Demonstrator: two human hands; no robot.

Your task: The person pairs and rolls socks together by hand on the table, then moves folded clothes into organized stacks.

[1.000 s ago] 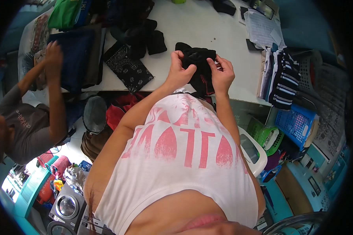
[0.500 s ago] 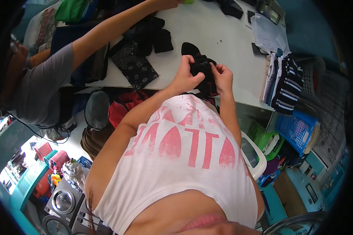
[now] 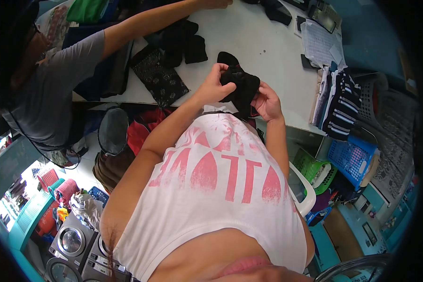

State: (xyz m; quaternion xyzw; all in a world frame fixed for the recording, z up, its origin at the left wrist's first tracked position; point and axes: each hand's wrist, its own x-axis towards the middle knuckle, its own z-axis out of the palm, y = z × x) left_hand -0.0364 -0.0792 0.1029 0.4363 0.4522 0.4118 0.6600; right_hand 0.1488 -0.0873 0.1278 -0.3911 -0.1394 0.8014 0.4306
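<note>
Over the near edge of the white table, a black sock (image 3: pixel 242 89) is bunched between my two hands. My left hand (image 3: pixel 215 85) pinches it from the left, thumb and fingers closed on the cloth. On the opposite side, my right hand (image 3: pixel 269 102) grips its lower right edge, the fingertips partly hidden behind the fabric. Another dark piece with a rounded toe-like end (image 3: pixel 227 58) lies just beyond; whether it is joined to the held sock I cannot tell. To the left rest a folded black patterned cloth (image 3: pixel 160 77) and a black folded bundle (image 3: pixel 195 50).
A co-worker in a grey sleeve (image 3: pixel 82 58) reaches across the table (image 3: pixel 249 37) from the left. Folded striped clothes (image 3: pixel 343 103) stand at the right edge, near papers (image 3: pixel 318 42). Blue (image 3: pixel 352 152) and green baskets (image 3: pixel 315 171) sit below right, by a white chair (image 3: pixel 308 197).
The black sock has been spread wider between my hands, and my right hand has shifted slightly down. The co-worker has leaned toward the table, and the green item by their hand is out of view.
</note>
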